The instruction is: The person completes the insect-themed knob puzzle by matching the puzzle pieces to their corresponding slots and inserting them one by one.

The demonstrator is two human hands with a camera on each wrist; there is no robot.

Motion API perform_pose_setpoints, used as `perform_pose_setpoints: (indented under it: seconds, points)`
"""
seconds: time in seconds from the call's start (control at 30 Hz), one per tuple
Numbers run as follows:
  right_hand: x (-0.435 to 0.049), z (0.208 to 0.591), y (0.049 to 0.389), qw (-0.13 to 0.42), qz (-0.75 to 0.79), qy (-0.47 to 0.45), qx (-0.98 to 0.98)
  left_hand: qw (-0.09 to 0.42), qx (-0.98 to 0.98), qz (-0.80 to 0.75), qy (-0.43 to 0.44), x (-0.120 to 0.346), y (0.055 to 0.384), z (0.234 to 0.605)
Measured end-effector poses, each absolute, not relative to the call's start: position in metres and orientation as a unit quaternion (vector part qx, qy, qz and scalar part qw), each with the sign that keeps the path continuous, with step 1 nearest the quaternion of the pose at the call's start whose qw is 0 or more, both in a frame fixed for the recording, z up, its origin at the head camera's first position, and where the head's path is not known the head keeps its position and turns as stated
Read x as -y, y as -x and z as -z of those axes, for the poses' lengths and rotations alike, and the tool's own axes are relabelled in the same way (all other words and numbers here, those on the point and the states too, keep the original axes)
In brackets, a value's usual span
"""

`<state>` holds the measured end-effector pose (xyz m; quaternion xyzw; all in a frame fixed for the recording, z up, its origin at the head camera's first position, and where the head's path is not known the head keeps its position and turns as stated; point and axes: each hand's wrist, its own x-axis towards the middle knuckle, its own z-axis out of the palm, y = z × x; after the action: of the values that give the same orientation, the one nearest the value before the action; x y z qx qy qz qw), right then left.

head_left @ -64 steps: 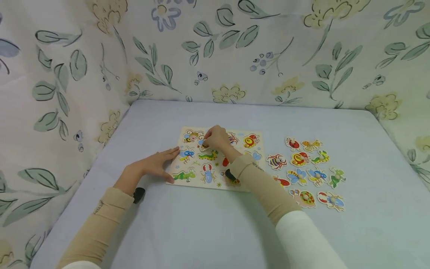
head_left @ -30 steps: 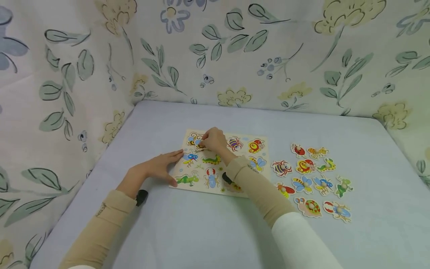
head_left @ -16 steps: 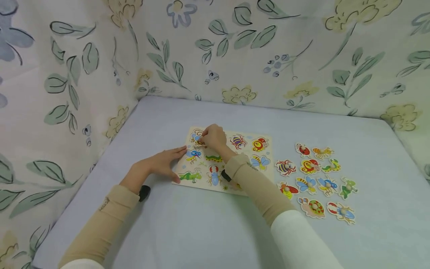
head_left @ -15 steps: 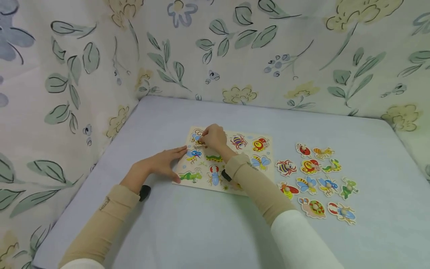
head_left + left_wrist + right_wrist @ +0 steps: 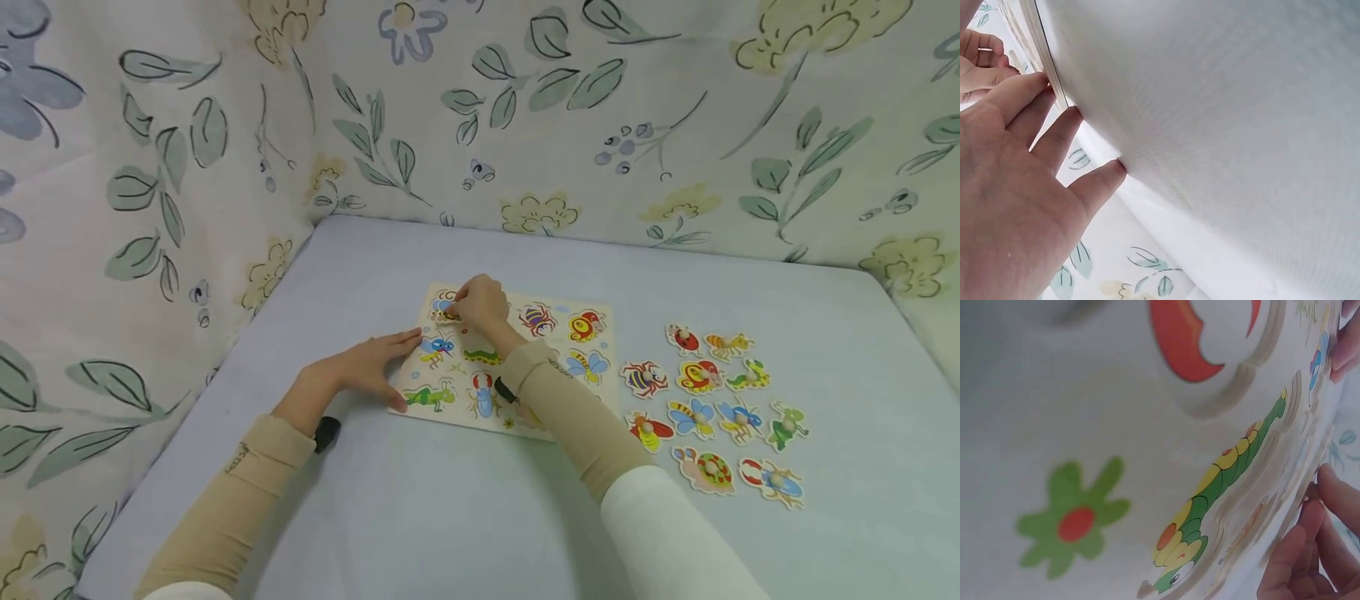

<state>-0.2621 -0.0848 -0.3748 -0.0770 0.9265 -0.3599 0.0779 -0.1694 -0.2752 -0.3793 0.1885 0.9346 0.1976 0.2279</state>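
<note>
Over the top-left corner of the insect puzzle board [image 5: 453, 417], my right hand [image 5: 483, 302] pinches a bee puzzle piece [image 5: 444, 310], which overlaps the printed bee there. The right wrist view catches the thumb and fingertips of that hand [image 5: 1316, 550] closed together low at the right, with the piece seen nearly edge-on. My left hand [image 5: 367, 365] lies spread at the board's left side, thumb at the lower corner. In the left wrist view, its fingers [image 5: 1057, 140] are extended, with tips at the board's edge and on the tabletop.
Several knobbed insect pieces lie right of the board, including a spider [image 5: 644, 379], a snail [image 5: 705, 471], a stag beetle [image 5: 772, 482] and a ladybird [image 5: 683, 339]. The white table [image 5: 420, 517] meets a floral curtain [image 5: 525, 125] at the back and left.
My right hand has shifted the bee piece leftward, from beside the printed bee to over it. The left hand keeps its place at the board. The head view has shifted slightly.
</note>
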Motion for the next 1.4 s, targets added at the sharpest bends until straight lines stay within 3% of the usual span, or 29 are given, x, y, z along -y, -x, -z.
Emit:
perform_pose_setpoints:
  seconds: [0.9, 1.4]
  points:
    - [0.101, 0.38, 0.27, 0.066, 0.337, 0.07, -0.936, 0.228, -0.934, -0.199, -0.189, 0.275, 0.167, 0.378]
    - [0.103, 0.377, 0.274, 0.099, 0.316, 0.09, -0.939, 0.227, -0.934, -0.201, -0.187, 0.275, 0.166, 0.378]
